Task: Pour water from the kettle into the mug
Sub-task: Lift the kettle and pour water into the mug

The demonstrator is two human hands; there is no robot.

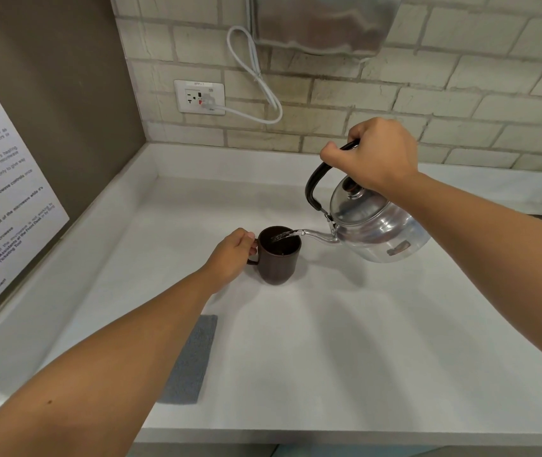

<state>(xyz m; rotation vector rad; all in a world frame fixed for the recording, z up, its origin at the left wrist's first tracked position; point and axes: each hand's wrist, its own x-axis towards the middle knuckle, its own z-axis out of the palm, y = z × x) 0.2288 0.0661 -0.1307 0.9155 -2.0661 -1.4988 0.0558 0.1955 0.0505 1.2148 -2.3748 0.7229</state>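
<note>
A dark brown mug [278, 262] stands upright on the white counter [345, 341], near its middle. My left hand [231, 258] grips the mug's handle on its left side. A shiny metal kettle [378, 230] hangs in the air to the right of the mug, tilted leftward. My right hand [373, 156] is closed around its black handle from above. The thin spout reaches over the mug's rim, and a stream of water [284, 235] runs from it into the mug.
A grey cloth pad [190, 361] lies on the counter near the front, partly under my left forearm. A brown side wall with a printed notice [2, 192] stands at the left. The brick back wall carries a socket [199, 96] with a white cable and a metal dispenser [322, 23].
</note>
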